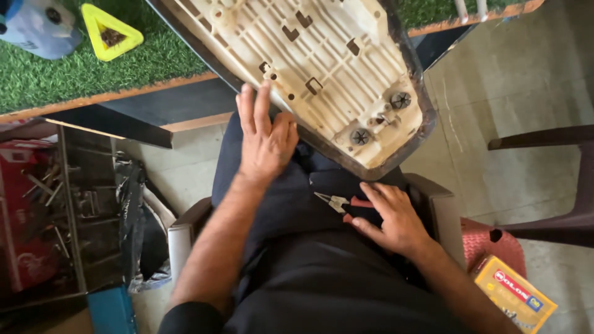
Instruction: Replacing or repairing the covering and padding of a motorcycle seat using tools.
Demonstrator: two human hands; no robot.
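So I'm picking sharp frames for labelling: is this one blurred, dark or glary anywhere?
Head view: the cream ribbed plastic seat base is sharp and evenly lit; the red-handled pliers under the right hand are clear; the open metal toolbox at left sits in shadow with a sheen; no strong glare.
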